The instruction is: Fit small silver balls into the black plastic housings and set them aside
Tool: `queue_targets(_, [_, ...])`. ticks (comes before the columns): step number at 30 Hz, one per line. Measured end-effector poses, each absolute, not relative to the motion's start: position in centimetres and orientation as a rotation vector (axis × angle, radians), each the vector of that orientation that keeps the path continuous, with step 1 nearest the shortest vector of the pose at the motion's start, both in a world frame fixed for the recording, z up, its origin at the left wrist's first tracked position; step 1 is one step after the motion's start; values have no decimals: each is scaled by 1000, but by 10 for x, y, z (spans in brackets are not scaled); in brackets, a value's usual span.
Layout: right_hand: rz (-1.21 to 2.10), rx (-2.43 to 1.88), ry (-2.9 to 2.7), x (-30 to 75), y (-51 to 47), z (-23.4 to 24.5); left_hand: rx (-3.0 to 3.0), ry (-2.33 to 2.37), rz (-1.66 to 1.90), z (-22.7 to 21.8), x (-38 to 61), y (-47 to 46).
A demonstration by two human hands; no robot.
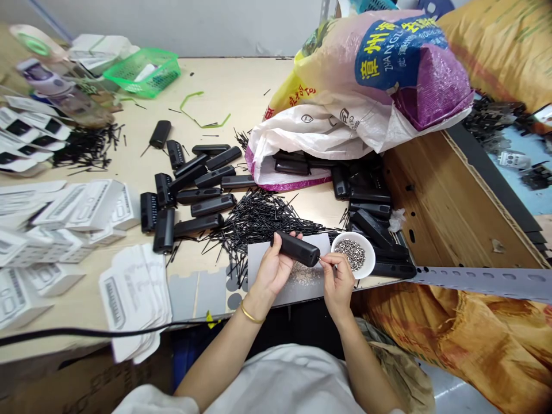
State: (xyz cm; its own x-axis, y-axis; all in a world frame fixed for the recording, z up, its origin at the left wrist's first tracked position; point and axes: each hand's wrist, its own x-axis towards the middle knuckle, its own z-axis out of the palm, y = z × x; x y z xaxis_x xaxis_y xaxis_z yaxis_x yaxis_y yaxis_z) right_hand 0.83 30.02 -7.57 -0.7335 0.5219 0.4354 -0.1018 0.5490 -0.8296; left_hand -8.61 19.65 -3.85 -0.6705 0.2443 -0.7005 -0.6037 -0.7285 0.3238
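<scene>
My left hand [273, 267] is wrapped around a black handheld plastic casing [297, 248], held tilted with its right end lower. At that end, the fingers of my right hand [338, 282] are pinched on a small metal piece [319, 260], largely hidden by the fingertips. Just right of my right hand stands a white bowl [370, 261] full of small shiny metal parts [351, 253]. Under both hands lies a grey sheet [259, 253] with many tiny pale bits scattered on it. Behind it spreads a heap of thin black sticks [267, 221].
Similar black casings [213, 204] lie in a group to the left. More spill from a woven sack [328, 126] at the back right, beside a wooden panel [457, 201]. White boxes [90, 207], flat cards [138, 293] and a green basket [146, 72] occupy the left side.
</scene>
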Motion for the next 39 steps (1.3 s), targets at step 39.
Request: queue_targets(39, [1084,-532,-2387,17,379,-95,900,2944,663,-70,-317,259])
